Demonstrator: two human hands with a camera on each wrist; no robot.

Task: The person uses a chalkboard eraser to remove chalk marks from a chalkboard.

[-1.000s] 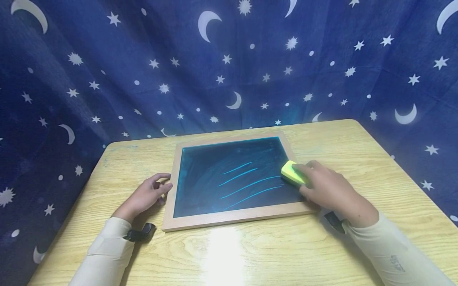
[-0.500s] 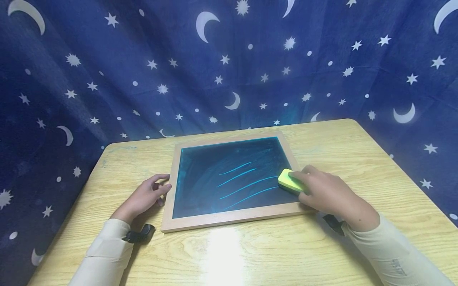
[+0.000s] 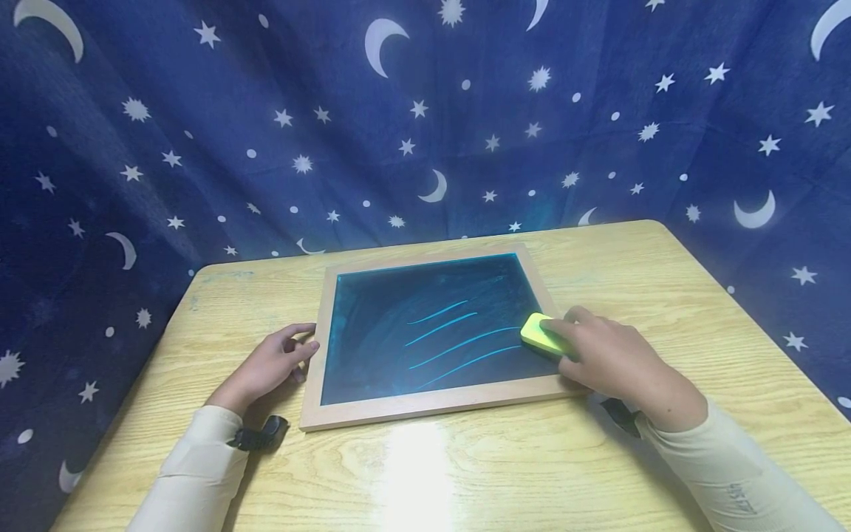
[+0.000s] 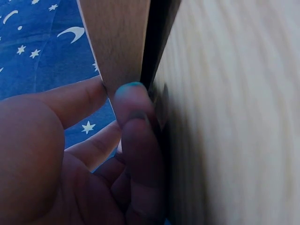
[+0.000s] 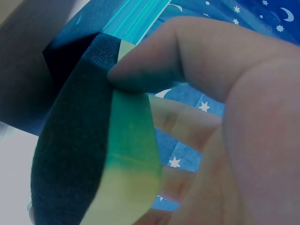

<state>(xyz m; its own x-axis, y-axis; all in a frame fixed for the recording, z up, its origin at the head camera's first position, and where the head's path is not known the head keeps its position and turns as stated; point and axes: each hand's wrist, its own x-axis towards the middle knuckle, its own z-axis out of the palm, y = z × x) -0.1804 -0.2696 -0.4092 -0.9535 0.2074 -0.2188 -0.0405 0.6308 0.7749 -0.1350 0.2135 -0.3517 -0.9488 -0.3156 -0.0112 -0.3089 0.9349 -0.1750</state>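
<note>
A chalkboard [image 3: 379, 318] in a light wooden frame lies flat on the table, with several bright blue chalk lines across its dark surface. At its left side, my left hand [image 3: 275, 366] holds the frame edge; in the left wrist view a blue-smudged fingertip [image 4: 132, 96] sits against the frame's side [image 4: 117, 42], by the dark gap underneath. My right hand [image 3: 608, 358] grips a yellow chalkboard eraser [image 3: 541, 332] over the board's right part, at the right ends of the lower lines. The right wrist view shows the eraser's dark felt [image 5: 75, 136] and my thumb across its side.
The wooden table [image 3: 465, 473] extends in front of and around the board, with faint blue chalk smears near its back left corner. Behind it hangs a dark blue curtain [image 3: 372, 125] with moons and stars. Each wrist wears a black strap mount [image 3: 262, 434].
My right hand has brought the eraser a little toward me along the board's right side, then shifted it slightly right. The chalk lines look much the same. My left hand has stayed at the frame.
</note>
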